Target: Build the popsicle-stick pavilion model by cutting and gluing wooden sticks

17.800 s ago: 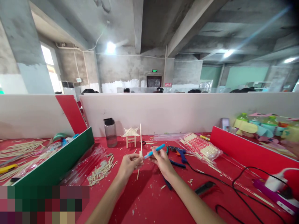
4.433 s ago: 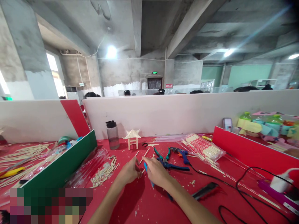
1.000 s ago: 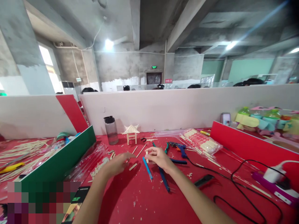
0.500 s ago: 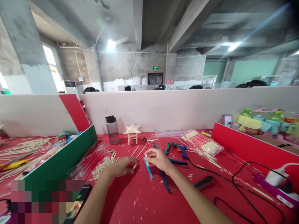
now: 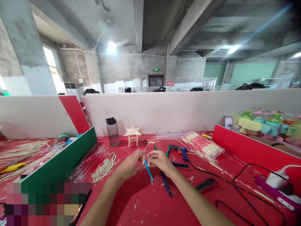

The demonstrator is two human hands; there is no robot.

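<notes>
My left hand [image 5: 129, 164] pinches a short wooden stick [image 5: 143, 159]. Facing it, my right hand [image 5: 161, 160] has its fingertips closed on another short wooden stick [image 5: 148, 160]. The two pieces are held side by side, close together; whether they touch I cannot tell. Just below the fingertips lies a slim blue strip-like object [image 5: 149, 172], its kind unclear. Beside my right hand are blue-handled pliers [image 5: 166, 183], partly hidden by the hand. A small pavilion model made of sticks [image 5: 133, 136] stands upright behind my hands.
Cut stick pieces [image 5: 103, 169] are heaped at left, near a water bottle [image 5: 113, 133]. A glue gun [image 5: 182, 150] with a black cable, bagged sticks [image 5: 203, 144] and a black-handled tool [image 5: 206, 184] lie at right. Green [image 5: 61, 153] and red [image 5: 254, 150] dividers flank the table.
My left hand has moved right and slightly up, bringing its stick beside the one in my right hand. My right hand has barely moved.
</notes>
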